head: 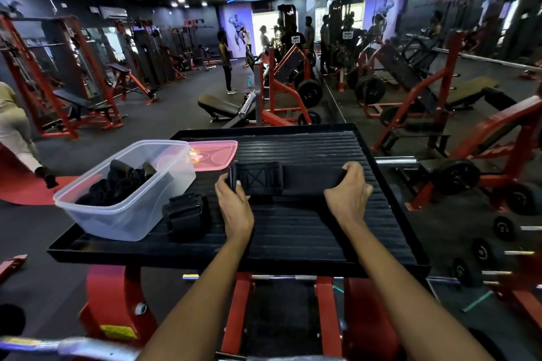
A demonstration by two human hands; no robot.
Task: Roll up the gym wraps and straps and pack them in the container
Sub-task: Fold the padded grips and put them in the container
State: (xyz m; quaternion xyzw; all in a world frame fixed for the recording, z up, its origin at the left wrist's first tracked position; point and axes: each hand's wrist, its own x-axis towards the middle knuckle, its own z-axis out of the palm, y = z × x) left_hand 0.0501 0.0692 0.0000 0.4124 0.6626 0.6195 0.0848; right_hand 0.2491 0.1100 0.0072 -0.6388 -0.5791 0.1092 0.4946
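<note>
The ribbed black worktop [293,231], a tray-like platform on a red machine frame, carries all task items. At its left end stands the clear plastic container [117,214], already holding several dark straps [117,184]; its pink lid [214,155] lies flat just behind it. Beside the container, toward the near edge, sits a bundled black wrap [187,217], rolled but not yet packed. Across the middle of the worktop a black strap [293,180] is stretched out flat. The left hand [234,199] holds its padded, cross-stitched end, fingers curled over the edge; the right hand [347,193] pinches the plain tail end, fingers curled round it. Assessment: the step in hand is straightening this strap ahead of rolling. The next move appears to call for turning one end over tightly and rolling toward the other with even tension, then placing the roll, and the waiting bundle, into the container.
</note>
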